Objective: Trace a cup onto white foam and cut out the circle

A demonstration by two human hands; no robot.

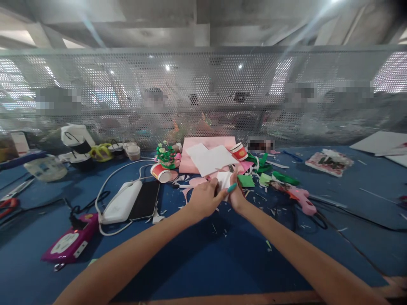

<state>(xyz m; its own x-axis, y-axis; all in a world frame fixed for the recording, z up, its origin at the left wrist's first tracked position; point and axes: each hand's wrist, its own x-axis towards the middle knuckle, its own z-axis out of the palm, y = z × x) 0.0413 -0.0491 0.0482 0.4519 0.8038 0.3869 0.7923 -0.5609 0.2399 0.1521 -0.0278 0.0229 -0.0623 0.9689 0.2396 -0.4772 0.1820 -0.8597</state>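
Observation:
Between my two hands is a small piece of white paper [224, 179], bent or folded. My left hand [205, 197] grips it from the left, with the thumb and its teal nail laid across the front. On the other side my right hand [237, 195] closes round the paper's right edge; most of its fingers are hidden behind. Just beyond lie white paper sheets [211, 157] on a pink sheet [184, 159]. A red and white paper cup [160, 173] rests on its side to the left, and another red paper cup [239, 151] tilts behind my right hand.
At right lies a pink glue gun [305, 201] with its cord. A white power bank [123, 202], a black phone [145, 200] and a purple extension socket [71, 243] are at left. Paper scraps litter the blue table [190, 262]. A perforated metal screen [203, 97] stands behind.

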